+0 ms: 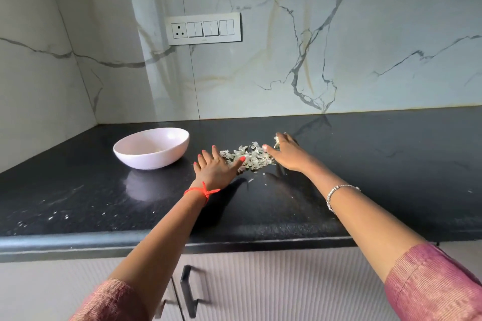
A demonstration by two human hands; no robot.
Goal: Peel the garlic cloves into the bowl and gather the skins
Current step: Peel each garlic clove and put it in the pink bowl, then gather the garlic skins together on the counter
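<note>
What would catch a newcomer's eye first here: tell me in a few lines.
The left hand, fingers spread, and the right hand flank a pale pile of papery garlic skins in the middle of the black speckled stone countertop. Left of them stands a round pale pink bowl, apart from the pile. Behind, a white switch panel sits on the veined marble wall.

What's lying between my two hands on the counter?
In the head view, a pile of garlic skins lies between the left hand and right hand.
</note>
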